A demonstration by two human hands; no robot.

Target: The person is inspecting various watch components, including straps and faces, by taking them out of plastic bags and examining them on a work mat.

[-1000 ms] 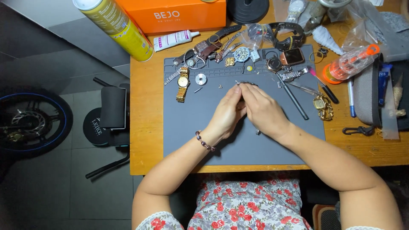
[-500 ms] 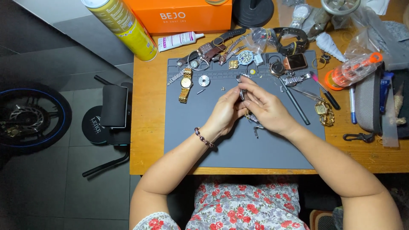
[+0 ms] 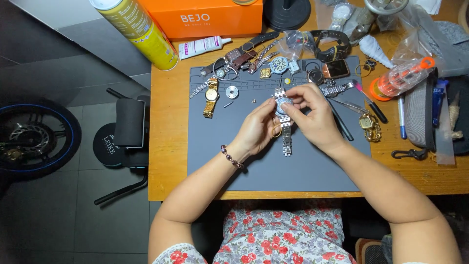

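Both hands, left hand (image 3: 257, 131) and right hand (image 3: 312, 117), pinch silver watch (image 3: 284, 113); orange box (image 3: 205, 17) behind.

What I can't make out

My right hand (image 3: 312, 115) covers part of the silver metal-band wristwatch (image 3: 285, 129); beyond my fingers, the orange cardboard box (image 3: 205, 17) runs off the top edge.

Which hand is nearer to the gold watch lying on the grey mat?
Left. The left hand is just right of the gold watch; the right hand is farther right, beyond it.
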